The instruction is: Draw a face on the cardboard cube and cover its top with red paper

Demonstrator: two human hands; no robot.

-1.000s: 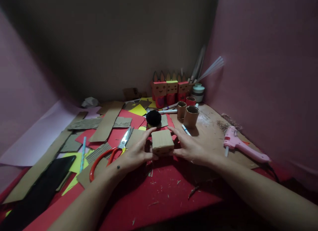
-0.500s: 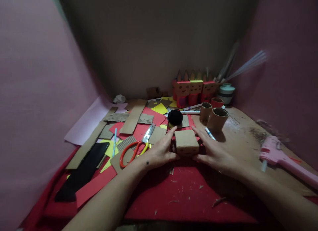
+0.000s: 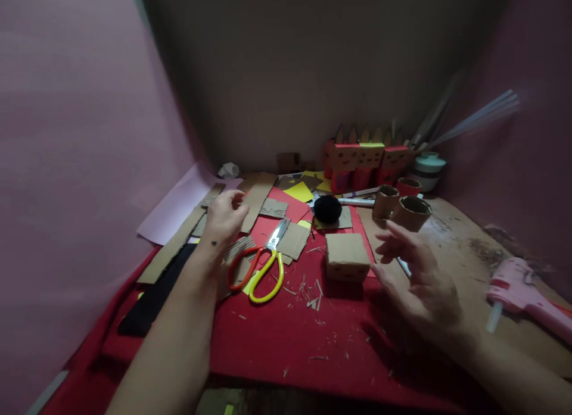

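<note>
A small cardboard box rests upright on the red cloth, its front face in shadow. Just right of it, my right hand is raised with fingers apart and nothing in them. My left hand hovers over cardboard scraps at the left, its fingers loosely curved and a gap showing between thumb and fingertips. Closest to it are a plain cardboard strip and a corrugated piece. Scissors with one red and one yellow handle lie slightly spread between my hands.
A black round object sits behind the box. Cardboard tubes stand right of it, before a row of decorated box figures. A pink glue gun lies at the right. A dark flat object is under my left forearm.
Both hands have let go of the cardboard box, which stays on the cloth. My left hand has moved left over the scraps; my right has drawn back to the right. The view has shifted slightly left.
</note>
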